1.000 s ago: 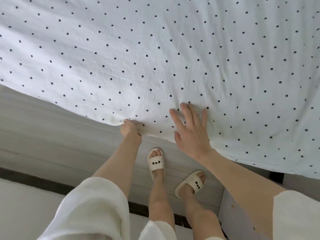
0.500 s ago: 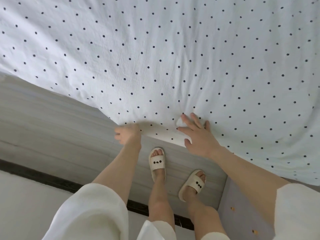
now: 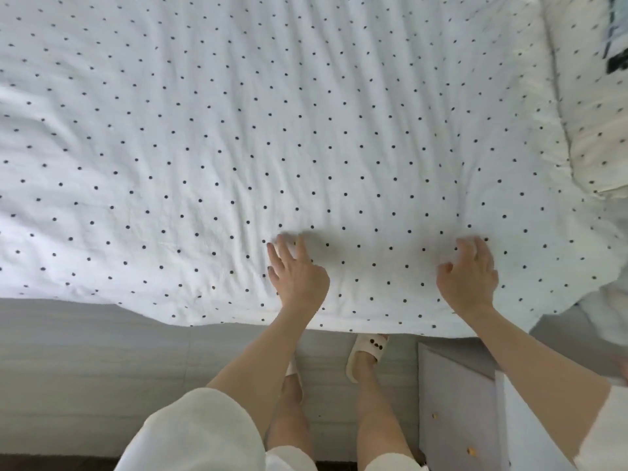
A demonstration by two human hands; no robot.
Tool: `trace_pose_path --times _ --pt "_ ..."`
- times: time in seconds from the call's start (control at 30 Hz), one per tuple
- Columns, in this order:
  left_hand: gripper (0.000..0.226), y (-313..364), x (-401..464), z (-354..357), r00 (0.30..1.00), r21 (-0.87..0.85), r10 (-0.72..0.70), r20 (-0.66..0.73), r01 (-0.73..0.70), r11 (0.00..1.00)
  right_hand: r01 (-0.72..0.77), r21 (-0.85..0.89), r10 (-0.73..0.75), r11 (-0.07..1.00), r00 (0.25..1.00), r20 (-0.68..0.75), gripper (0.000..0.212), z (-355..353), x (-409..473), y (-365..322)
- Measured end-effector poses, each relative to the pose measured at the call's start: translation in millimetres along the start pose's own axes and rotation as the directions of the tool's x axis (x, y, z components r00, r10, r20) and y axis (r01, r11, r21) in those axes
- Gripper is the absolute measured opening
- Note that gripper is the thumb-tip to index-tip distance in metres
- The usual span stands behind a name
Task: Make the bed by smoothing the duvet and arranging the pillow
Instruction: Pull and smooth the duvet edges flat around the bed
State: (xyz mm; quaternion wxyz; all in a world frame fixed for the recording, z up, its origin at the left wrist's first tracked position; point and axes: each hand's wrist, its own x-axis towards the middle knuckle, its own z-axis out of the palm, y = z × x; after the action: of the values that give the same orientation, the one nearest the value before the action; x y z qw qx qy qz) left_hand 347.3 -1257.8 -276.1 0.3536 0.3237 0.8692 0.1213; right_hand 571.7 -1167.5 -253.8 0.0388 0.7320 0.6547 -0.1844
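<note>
The white black-dotted cotton duvet (image 3: 238, 130) runs lengthwise left to right. Left hand (image 3: 299, 277) presses it with straight fingers; right hand (image 3: 470, 277) rests on it, fingers loosely bent.

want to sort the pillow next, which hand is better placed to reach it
Right, probably. The right hand lies on the duvet nearer the pillow at the right end of the bed. The left hand rests further away, so it would have to cross over.
</note>
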Motion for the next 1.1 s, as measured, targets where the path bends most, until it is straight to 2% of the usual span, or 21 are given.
trace_pose_path --times 0.1,0.2,0.27,0.3,0.37,0.4,0.47,0.53,0.6,0.77,0.83,0.9,0.97,1.03,1.1 --pt "0.064 58 -1 20 0.993 0.021 0.105 0.057 -0.106 0.994 -0.135 0.140 0.144 0.981 0.988 -0.059 0.051 -36 33 43" --pt "0.061 116 -5 46 0.973 0.043 0.190 0.130 -0.197 0.979 -0.180 0.215 0.207 0.960 0.972 -0.108 0.053 -61 65 86" --pt "0.061 148 -9 62 0.959 0.071 0.236 0.155 -0.249 0.966 -0.264 0.378 0.296 0.888 0.955 -0.029 0.056 -72 85 107" --pt "0.060 168 -12 74 0.950 0.085 0.268 0.157 -0.284 0.955 -0.292 0.486 0.303 0.824 0.951 0.058 0.057 -78 97 120" --pt "0.059 199 -19 94 0.929 0.100 0.325 0.175 -0.345 0.933 -0.287 0.601 0.176 0.746 0.955 0.239 0.056 -83 112 137" --pt "0.058 212 -23 102 0.919 0.092 0.346 0.188 -0.367 0.926 -0.265 0.605 0.100 0.751 0.951 0.292 0.053 -82 116 143" --pt "0.058 232 -29 116 0.907 0.059 0.360 0.218 -0.380 0.923 -0.278 0.665 0.025 0.693 0.931 0.364 0.051 -80 122 147" --pt "0.060 247 -34 126 0.907 0.047 0.347 0.239 -0.368 0.929 -0.333 0.719 -0.022 0.610 0.900 0.435 0.061 -79 124 146" --pt "0.061 251 -36 127 0.906 0.083 0.343 0.247 -0.373 0.924 -0.345 0.733 -0.063 0.586 0.883 0.465 0.075 -72 120 138" --pt "0.054 260 -38 115 0.899 0.170 0.394 0.193 -0.426 0.889 -0.260 0.745 -0.004 0.614 0.943 0.332 0.062 -69 100 119" --pt "0.053 269 -42 109 0.863 0.185 0.478 0.163 -0.502 0.845 -0.179 0.783 -0.018 0.595 0.972 0.236 0.055 -88 94 122" --pt "0.056 282 -47 106 0.804 0.220 0.580 0.133 -0.594 0.774 -0.103 0.809 -0.019 0.579 0.990 0.140 0.038 -114 89 130" --pt "0.061 295 -56 107 0.746 0.228 0.661 0.078 -0.659 0.716 -0.022 0.809 -0.010 0.587 0.999 0.035 0.033 -138 79 141" --pt "0.060 300 -68 115 0.716 0.210 0.698 0.007 -0.683 0.699 0.030 0.790 -0.009 0.612 0.999 -0.031 0.029 -153 67 151" --pt "0.058 294 -80 126 0.704 0.228 0.710 0.002 -0.692 0.685 0.024 0.764 0.011 0.645 0.999 -0.041 0.022 -152 53 163"
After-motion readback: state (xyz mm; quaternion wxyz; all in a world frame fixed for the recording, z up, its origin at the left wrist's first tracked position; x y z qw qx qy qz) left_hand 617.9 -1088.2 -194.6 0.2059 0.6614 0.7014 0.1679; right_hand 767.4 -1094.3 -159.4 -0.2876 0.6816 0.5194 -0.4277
